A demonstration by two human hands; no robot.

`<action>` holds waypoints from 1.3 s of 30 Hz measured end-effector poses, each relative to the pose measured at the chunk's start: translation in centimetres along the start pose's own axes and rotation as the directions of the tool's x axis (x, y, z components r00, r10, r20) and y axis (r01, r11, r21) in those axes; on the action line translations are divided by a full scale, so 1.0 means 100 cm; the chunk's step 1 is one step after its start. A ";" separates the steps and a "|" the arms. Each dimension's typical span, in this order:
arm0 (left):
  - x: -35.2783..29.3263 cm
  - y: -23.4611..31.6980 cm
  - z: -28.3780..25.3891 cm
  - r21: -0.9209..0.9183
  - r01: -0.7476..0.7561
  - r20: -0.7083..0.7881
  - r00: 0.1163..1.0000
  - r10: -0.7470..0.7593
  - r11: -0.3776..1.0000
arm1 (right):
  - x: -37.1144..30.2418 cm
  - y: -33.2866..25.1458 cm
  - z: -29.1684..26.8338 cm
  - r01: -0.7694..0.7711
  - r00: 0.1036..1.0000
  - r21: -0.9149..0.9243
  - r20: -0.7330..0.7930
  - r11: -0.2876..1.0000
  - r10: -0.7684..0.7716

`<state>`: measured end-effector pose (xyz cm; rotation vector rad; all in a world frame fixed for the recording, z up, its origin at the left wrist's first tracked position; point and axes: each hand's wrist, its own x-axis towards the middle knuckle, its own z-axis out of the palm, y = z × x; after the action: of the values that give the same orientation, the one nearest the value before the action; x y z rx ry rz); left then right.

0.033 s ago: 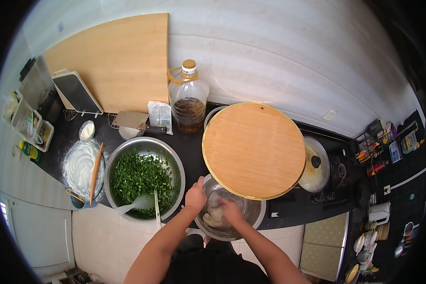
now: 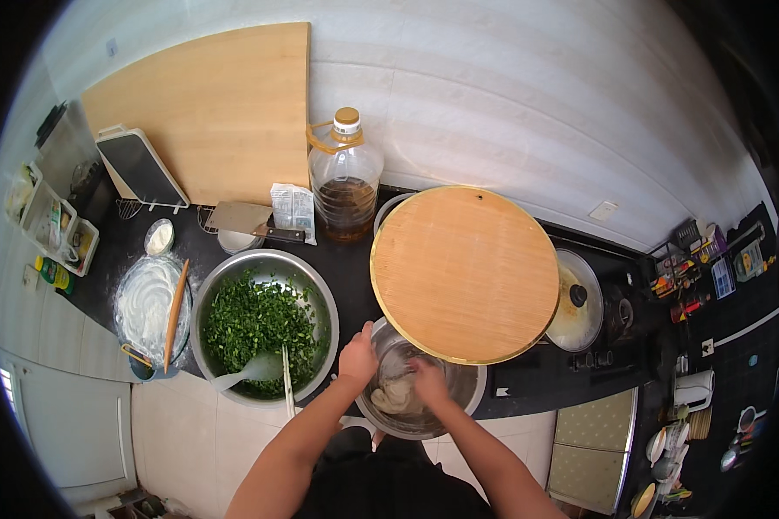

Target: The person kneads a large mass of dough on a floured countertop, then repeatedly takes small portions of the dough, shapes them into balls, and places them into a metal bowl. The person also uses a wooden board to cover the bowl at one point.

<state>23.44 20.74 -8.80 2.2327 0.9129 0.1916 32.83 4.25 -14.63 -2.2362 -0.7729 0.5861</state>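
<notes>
A steel mixing bowl (image 2: 469, 402) stands at the counter's front edge, partly under a round wooden board. My left hand (image 2: 358, 355) grips its left rim, fingers closed. Inside lies a lump of pale, wet dough (image 2: 391, 398), stretched against the bowl's left side. My right hand (image 2: 428, 382) is down in the bowl at the dough's right side, its fingers curled into it; the fingertips are partly hidden and a little blurred.
The round wooden board (image 2: 467, 277) overhangs the bowl's far side. Left stands a large steel bowl (image 2: 327, 303) of chopped greens (image 2: 260, 320) with a spatula (image 2: 251, 372). Farther left are a floured tray (image 2: 143, 303) and rolling pin (image 2: 177, 311). Behind stand an oil jug (image 2: 346, 190) and a cleaver (image 2: 238, 218).
My right hand has shifted slightly to the right and up within the bowl, and the dough's shape differs a little. My left hand keeps its place on the rim.
</notes>
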 end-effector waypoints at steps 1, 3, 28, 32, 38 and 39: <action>0.000 -0.001 0.002 0.006 0.003 0.005 1.000 -0.003 1.000 | 0.005 0.008 0.000 -0.038 0.996 -0.013 -0.080 0.999 0.037; 0.003 0.001 0.001 0.018 -0.001 0.006 1.000 0.001 1.000 | 0.009 0.007 0.011 -0.013 0.997 -0.165 0.073 0.986 0.026; 0.000 0.000 0.005 0.022 0.008 -0.023 1.000 -0.008 1.000 | -0.044 -0.037 0.024 -0.568 0.820 -0.012 -0.088 0.823 0.565; -0.001 0.006 0.000 0.052 0.012 -0.041 0.999 -0.010 0.999 | -0.038 -0.005 0.014 -0.532 0.840 0.303 0.067 0.791 0.539; 0.003 0.003 0.002 0.133 0.041 -0.013 0.999 -0.040 0.990 | -0.030 0.015 0.011 -0.602 0.744 0.728 0.364 0.327 0.561; 0.002 0.004 0.002 0.142 0.044 -0.014 0.999 -0.043 0.989 | -0.027 0.026 0.016 -0.623 0.733 0.724 0.406 0.297 0.546</action>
<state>23.93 20.53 -8.70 2.3415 1.0082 0.1214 30.89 1.67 -17.04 -1.4683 0.3854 1.1221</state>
